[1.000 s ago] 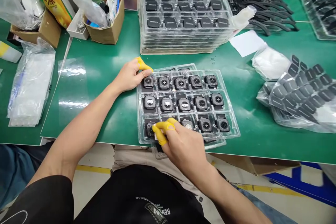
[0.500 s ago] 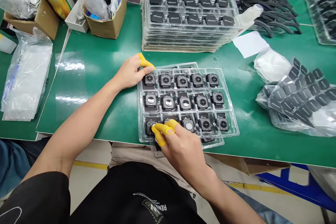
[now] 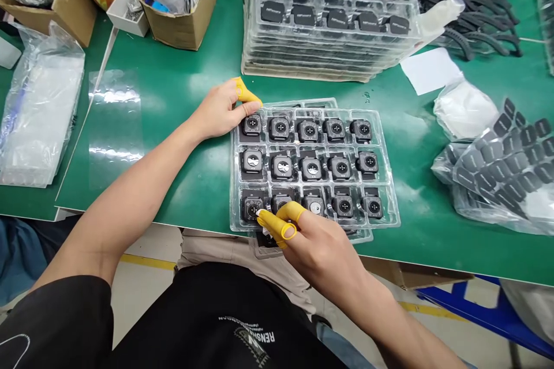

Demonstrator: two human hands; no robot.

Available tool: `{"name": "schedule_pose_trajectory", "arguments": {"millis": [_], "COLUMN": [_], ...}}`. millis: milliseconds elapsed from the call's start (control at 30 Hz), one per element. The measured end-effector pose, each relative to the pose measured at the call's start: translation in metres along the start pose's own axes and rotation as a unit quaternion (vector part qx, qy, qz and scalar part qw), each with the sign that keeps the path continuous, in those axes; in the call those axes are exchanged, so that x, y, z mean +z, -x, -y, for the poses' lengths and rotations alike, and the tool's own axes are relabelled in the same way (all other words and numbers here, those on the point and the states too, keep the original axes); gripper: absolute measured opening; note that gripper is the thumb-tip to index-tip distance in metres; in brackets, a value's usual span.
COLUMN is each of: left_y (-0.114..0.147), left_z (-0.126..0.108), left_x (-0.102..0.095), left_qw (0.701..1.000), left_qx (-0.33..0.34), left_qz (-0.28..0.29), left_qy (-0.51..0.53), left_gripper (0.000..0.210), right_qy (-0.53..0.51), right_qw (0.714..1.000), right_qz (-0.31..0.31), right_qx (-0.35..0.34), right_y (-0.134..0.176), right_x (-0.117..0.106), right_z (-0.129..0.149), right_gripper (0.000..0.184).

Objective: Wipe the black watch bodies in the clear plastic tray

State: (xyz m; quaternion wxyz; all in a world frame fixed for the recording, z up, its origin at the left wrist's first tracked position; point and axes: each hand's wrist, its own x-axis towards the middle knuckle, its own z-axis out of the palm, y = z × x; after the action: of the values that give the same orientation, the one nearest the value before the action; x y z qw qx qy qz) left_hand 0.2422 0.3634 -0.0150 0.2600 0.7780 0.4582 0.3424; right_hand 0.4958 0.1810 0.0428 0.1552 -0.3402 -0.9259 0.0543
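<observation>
A clear plastic tray (image 3: 390,207) holds several dark watch bodies, backs up, in three rows; some backs bear round silvery pieces. At the tray's far left corner my left hand (image 3: 223,108) is closed on the rim, with yellow finger cots on it. My right hand (image 3: 318,239), also in yellow finger cots, is closed over the near left of the tray. White bits of something soft show at its fingertips, beside the near left watch body (image 3: 251,207). The fingers partly hide the neighbouring watch body (image 3: 282,202). Another clear tray (image 3: 318,103) lies underneath, slightly turned.
Behind stands a stack of trays (image 3: 303,49) with black square pieces. Black straps (image 3: 467,6) lie at the back right. Bagged dark pads (image 3: 497,161) rest on the right, plastic bags (image 3: 38,121) on the left. A cardboard box (image 3: 182,20) stands back left.
My right hand has drawn slightly right and back from the near left watch body, uncovering more of it. My left hand stays at the tray corner. The view has shifted a little.
</observation>
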Motion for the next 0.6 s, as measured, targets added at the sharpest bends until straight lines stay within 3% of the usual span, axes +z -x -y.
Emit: {"name": "schedule_pose_trajectory", "arguments": {"millis": [600], "left_y": [-0.0001], "left_z": [0.0009], "left_x": [0.0018], "left_qw": [1.0], "left_qx": [-0.023], "left_qz": [-0.003], "left_qy": [0.018], "left_gripper": [0.02], "right_qy": [0.01], "right_qw": [1.0], "right_qz": [0.003], "right_qx": [-0.005], "right_y": [-0.0059], "right_x": [-0.0008], "right_z": [0.0028], "right_gripper": [0.035]}}
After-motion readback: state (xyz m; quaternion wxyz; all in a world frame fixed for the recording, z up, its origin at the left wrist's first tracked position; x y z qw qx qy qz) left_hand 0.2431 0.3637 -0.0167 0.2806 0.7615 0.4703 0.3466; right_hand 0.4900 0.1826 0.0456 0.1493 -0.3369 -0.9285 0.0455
